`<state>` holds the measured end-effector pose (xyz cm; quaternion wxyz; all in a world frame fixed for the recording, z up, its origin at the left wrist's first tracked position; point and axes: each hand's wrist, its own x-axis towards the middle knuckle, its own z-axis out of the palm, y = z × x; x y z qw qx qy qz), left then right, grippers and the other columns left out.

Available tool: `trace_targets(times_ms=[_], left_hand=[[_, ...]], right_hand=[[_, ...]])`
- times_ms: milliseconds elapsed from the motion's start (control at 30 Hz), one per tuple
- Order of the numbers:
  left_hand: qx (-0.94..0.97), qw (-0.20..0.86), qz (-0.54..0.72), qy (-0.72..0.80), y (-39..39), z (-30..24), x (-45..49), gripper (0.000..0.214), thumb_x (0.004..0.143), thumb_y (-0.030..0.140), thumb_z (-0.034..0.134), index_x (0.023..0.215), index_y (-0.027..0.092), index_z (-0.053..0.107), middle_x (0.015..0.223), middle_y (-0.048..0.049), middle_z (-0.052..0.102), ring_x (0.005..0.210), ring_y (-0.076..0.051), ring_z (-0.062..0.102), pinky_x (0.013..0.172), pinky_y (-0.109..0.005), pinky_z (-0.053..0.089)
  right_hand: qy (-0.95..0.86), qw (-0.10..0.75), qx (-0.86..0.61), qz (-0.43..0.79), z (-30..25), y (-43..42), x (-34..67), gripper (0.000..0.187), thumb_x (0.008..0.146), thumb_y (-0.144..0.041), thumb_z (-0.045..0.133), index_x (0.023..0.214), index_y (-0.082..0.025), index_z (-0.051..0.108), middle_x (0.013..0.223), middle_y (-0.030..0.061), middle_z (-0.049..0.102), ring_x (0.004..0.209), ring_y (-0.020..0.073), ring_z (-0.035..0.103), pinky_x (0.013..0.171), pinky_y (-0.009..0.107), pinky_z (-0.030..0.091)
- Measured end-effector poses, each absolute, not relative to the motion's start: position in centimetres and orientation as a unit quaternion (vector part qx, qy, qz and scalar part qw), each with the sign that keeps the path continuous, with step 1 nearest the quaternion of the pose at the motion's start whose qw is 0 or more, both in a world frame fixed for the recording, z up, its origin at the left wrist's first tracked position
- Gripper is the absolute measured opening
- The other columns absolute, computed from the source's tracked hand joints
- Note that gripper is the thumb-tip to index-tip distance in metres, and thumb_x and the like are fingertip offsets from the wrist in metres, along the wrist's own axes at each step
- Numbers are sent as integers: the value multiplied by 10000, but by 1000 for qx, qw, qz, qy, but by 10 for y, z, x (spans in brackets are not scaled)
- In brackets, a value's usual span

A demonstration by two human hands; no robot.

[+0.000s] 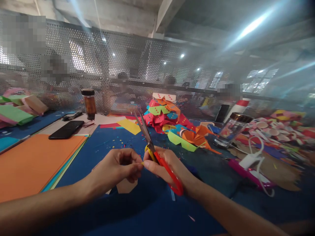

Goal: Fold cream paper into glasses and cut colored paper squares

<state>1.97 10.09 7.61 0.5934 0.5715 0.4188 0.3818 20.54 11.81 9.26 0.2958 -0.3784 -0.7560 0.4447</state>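
Observation:
My right hand is closed round a pair of scissors with red handles, blades pointing up and away and slightly apart. Its thumb and fingertip meet the fingertips of my left hand, which is pinched on a tiny yellow piece of paper. Most of that piece is hidden by the fingers. Below my left hand lies a cut beige paper shape on the blue tabletop. Just beyond both hands, a yellow paper sheet and small scattered paper bits rest on the table.
Orange sheets are stacked at left, with a black phone and a dark-lidded jar beyond. Colourful paper cutouts are heaped ahead. At right stand a clear jar and a magenta device with white cable. Perforated metal panels form the back.

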Motion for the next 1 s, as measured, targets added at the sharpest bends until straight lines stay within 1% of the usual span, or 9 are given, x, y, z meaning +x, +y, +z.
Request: trace_targets(times_ms=[167,233,333,433,567,633,733,867,1000], left_hand=[[556,603,375,432,97,79,23,315,664,422,768,728,152,619,587,24,622,525,-99,545,548,-235,432],[554,605,376,432,96,81,24,313,655,414,773,723,149,620,584,23,625,524,-98,544,547,-231,431],[561,600,381,424,95,86,24,280,665,384,770,726,148,632,594,17,637,535,-101,553,551,-228,434],[568,581,398,426,95,93,16,241,706,371,746,728,153,646,608,7,649,552,-106,566,561,-226,445],[551,529,461,452,97,98,-5,195,738,336,746,710,169,650,646,11,651,614,-99,573,595,-198,452],[524,518,496,460,100,96,-16,194,753,346,743,723,176,655,691,14,647,649,-93,569,610,-185,453],[460,543,522,471,105,90,-25,203,733,352,769,752,183,659,778,6,654,696,-103,584,640,-196,479],[429,562,539,457,104,82,-28,224,726,362,781,753,186,646,734,21,614,659,-91,563,629,-186,477],[429,556,551,450,98,84,-29,232,744,359,766,722,187,611,694,30,581,634,-85,538,618,-176,463]], right_hand=[[-759,282,-372,453,87,121,209,138,782,-279,633,774,-195,524,620,-63,447,532,90,422,509,230,346],[-759,277,-372,456,85,123,210,134,806,-290,613,776,-196,522,622,-63,444,520,85,416,491,225,336],[-747,283,-361,481,85,125,211,167,834,-323,587,763,-200,500,607,-69,429,491,80,404,468,224,330],[-746,293,-348,486,89,125,214,196,820,-338,604,746,-204,480,589,-73,421,485,83,405,471,230,333],[-756,321,-397,409,100,126,222,205,859,-389,537,778,-213,470,574,-73,404,479,90,387,486,245,337],[-774,306,-416,367,103,126,226,205,870,-405,522,806,-216,475,604,-62,422,498,98,401,495,252,346],[-802,274,-457,269,102,127,229,206,860,-406,536,810,-218,469,667,-30,491,543,117,444,500,260,336],[-837,242,-478,109,98,125,226,211,857,-393,527,769,-219,444,711,-2,549,552,127,459,514,271,305],[-855,221,-469,23,97,123,221,255,847,-426,543,730,-222,444,645,-17,524,516,124,437,508,269,277]])
